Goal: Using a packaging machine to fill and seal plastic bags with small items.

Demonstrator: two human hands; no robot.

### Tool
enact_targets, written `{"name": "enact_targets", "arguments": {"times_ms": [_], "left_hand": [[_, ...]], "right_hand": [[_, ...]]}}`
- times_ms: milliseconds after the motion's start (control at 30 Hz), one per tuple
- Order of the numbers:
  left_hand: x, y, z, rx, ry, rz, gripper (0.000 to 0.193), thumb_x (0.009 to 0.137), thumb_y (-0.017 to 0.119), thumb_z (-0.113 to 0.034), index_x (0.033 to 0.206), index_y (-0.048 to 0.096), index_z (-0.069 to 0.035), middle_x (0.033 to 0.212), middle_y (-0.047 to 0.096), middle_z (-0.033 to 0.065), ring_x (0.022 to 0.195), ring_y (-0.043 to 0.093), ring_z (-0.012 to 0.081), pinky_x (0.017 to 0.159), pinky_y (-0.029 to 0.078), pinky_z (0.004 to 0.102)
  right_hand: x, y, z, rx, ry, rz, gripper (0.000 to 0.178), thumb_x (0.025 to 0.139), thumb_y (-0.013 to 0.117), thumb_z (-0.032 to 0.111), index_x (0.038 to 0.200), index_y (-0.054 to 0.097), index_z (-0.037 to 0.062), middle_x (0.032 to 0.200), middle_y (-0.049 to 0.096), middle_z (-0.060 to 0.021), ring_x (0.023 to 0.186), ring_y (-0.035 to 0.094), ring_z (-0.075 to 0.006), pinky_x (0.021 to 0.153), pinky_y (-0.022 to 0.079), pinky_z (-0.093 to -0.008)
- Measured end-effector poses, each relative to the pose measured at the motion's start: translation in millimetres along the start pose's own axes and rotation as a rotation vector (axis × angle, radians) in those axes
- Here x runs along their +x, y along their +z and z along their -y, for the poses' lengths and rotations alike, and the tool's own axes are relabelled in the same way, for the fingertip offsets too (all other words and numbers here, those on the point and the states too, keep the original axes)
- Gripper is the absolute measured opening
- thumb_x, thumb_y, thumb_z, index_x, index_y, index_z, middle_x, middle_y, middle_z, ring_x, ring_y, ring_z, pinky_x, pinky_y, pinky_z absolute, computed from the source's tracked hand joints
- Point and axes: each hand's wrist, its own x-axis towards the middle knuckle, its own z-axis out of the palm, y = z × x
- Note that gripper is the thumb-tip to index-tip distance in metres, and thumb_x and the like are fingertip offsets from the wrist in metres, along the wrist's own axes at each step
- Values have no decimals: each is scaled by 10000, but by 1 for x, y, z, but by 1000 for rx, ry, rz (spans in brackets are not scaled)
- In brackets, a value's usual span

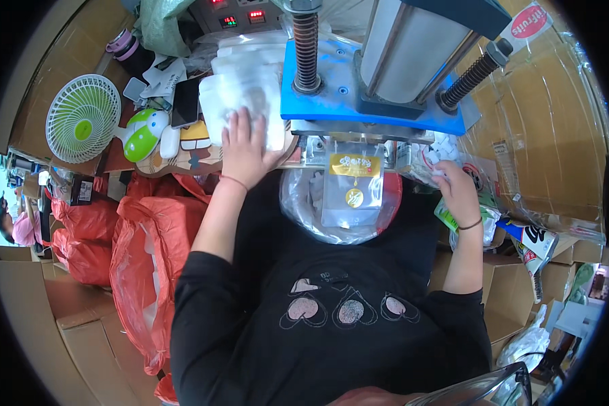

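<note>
My left hand (245, 149) lies with its fingers spread on a stack of clear-whitish plastic pouches (271, 101). In front of me, a clear pouch (334, 203) with a gold label hangs by its top edge at the press (331, 88), which has a blue plate, springs and a metal cylinder. My right hand (461, 193) is to the right of this pouch, its fingertips pinched on a small white piece. Just beyond it is a heap of small white pieces (445, 145). Neither hand touches the hanging pouch.
A plastic-lined bin (294, 203) stands under the press. At the left are a green-white fan (82, 120), a phone (186, 103) and red plastic bags (152, 237). Cardboard boxes (541, 135) rise at the right. A control box (240, 15) with lit displays sits behind.
</note>
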Motion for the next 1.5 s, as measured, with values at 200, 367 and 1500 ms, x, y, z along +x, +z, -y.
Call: {"name": "enact_targets", "arguments": {"times_ms": [200, 367, 1500], "left_hand": [[-46, -24, -16, -529, 36, 173, 288, 979, 629, -230, 1201, 655, -49, 1145, 658, 143, 1037, 632, 234, 883, 486, 365], [-52, -38, -50, -1332, -336, 390, 198, 959, 688, -220, 1021, 727, -36, 797, 685, 80, 715, 619, 115, 664, 492, 268], [10, -3, -17, -500, -219, -333, 551, 810, 811, -247, 1217, 540, 7, 1035, 655, 162, 1006, 633, 328, 870, 502, 430]], "right_hand": [[3, 16, 40, 175, 107, -123, 172, 913, 684, 161, 962, 597, 21, 889, 632, -154, 818, 631, -315, 718, 492, -373], [21, 50, 98, 490, -79, -76, 143, 935, 668, 137, 974, 595, 20, 845, 611, -102, 751, 599, -226, 686, 477, -338], [19, 18, -12, -212, 211, 53, 295, 771, 766, 38, 1034, 634, 38, 1078, 544, -182, 997, 595, -390, 848, 501, -433]]}}
